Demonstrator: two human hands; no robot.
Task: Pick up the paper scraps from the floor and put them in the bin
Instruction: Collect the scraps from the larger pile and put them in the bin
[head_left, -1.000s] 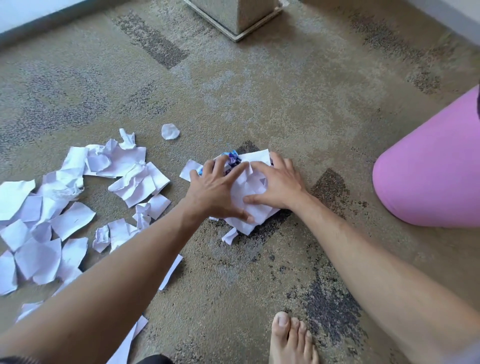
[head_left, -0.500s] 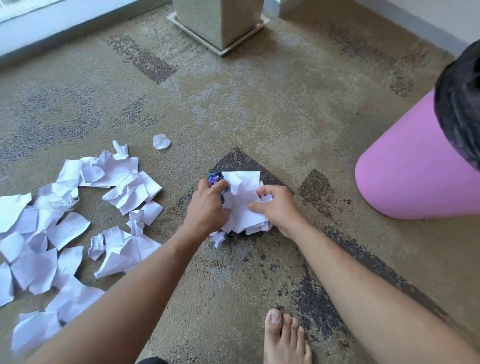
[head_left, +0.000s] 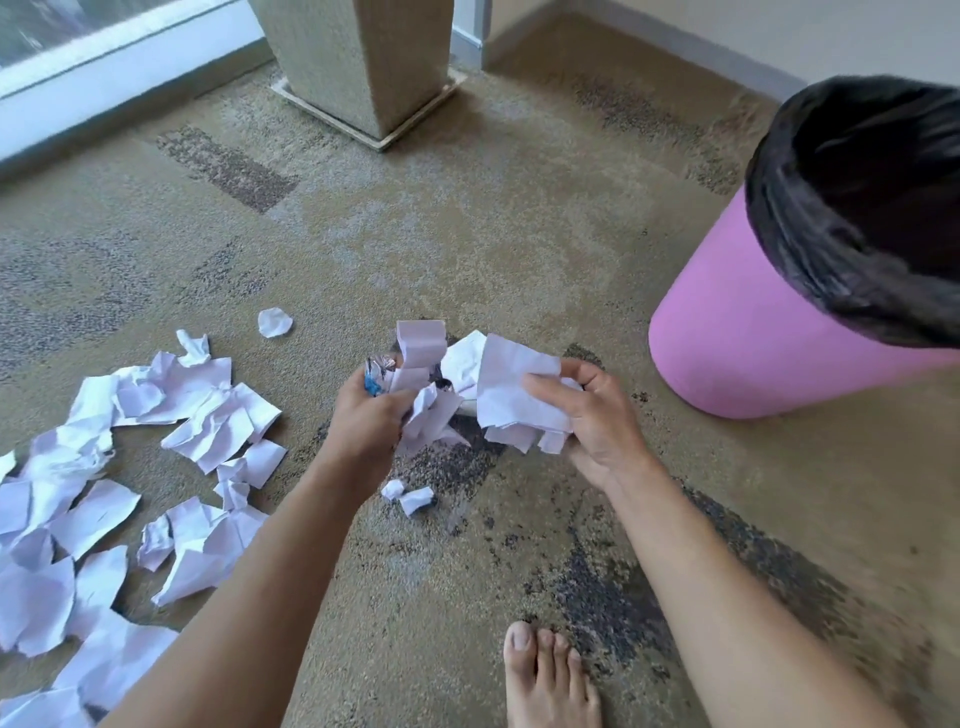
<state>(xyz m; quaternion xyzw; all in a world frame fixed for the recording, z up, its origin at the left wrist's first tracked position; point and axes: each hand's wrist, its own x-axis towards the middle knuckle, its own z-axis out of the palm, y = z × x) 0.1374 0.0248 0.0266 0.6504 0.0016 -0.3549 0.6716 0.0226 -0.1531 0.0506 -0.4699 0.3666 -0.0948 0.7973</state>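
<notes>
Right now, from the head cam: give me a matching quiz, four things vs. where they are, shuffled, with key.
Things:
1. pink bin
2. woven planter
3. bare foot
4. scrap pile

Places:
A. bottom centre
B. left, on the carpet
C. right, black liner inside
D. top centre, on a tray

Pairs: 1-C, 2-D, 3-A, 4-B
</notes>
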